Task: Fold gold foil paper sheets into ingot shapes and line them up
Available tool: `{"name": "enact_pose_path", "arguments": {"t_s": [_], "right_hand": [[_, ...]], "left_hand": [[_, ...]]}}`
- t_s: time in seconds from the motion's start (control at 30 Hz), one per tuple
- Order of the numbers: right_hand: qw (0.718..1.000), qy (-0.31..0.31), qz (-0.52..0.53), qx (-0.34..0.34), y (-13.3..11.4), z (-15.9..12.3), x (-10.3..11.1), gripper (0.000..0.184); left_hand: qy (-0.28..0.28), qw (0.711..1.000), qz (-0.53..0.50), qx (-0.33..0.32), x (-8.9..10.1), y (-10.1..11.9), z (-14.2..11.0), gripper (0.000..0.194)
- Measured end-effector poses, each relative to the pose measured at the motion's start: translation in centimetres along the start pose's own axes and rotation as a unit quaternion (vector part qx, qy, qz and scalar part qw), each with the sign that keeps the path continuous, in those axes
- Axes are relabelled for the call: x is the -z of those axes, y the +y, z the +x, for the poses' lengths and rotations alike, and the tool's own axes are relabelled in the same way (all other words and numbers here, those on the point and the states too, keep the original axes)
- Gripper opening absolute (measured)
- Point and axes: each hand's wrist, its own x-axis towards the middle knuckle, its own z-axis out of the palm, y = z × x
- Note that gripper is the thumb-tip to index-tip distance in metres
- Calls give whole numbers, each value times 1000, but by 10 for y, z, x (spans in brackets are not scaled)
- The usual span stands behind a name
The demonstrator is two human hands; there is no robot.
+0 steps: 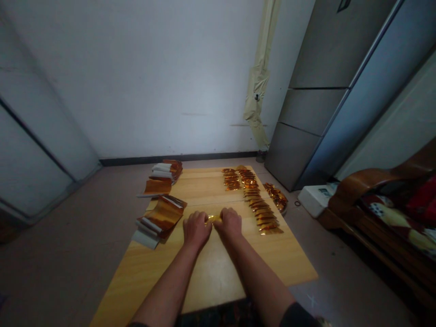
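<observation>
Between my two hands, just above or on the wooden table [218, 263], is a shiny piece of gold foil paper [214, 219]. My left hand [196, 230] is closed on its left end, and my right hand [230, 221] is closed on its right end. The fingers hide most of the paper. Left of my left hand lies a stack of gold foil sheets [166, 212] with pale backs. Beyond it are more foil sheets [158, 186] at the table's left edge. To the right, folded gold foil pieces [262, 211] overlap in a long row, with a shorter row [231, 180] beside its far end.
A container heaped with folded foil pieces [276, 197] stands below the table's right edge. A grey refrigerator [306, 109], a white box [313, 200] and a wooden bench [368, 213] are on the right. The white wall [170, 81] rises behind the table.
</observation>
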Motion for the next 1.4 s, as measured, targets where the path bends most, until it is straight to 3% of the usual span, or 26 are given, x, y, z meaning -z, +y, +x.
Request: {"name": "enact_pose_path", "arguments": {"t_s": [0.3, 0.53, 0.77, 1.03, 1.23, 1.4], "right_hand": [[997, -53, 55, -15, 9, 6, 10, 13], [989, -74, 130, -8, 23, 14, 7, 32], [981, -62, 184, 9, 31, 15, 7, 35], [988, -56, 139, 25, 31, 9, 9, 31], [972, 18, 224, 61, 35, 1, 0, 30], [959, 42, 261, 103, 38, -4, -3, 29]], "left_hand": [[-22, 999, -34, 8, 2, -7, 3, 14], [-47, 997, -61, -1, 3, -16, 6, 21], [-43, 996, -80, -11, -1, -21, 7, 26], [10, 996, -79, -45, -6, -22, 0, 17], [61, 990, -110, -62, -11, -24, -2, 36], [117, 977, -142, -109, -15, -29, -3, 13]]}}
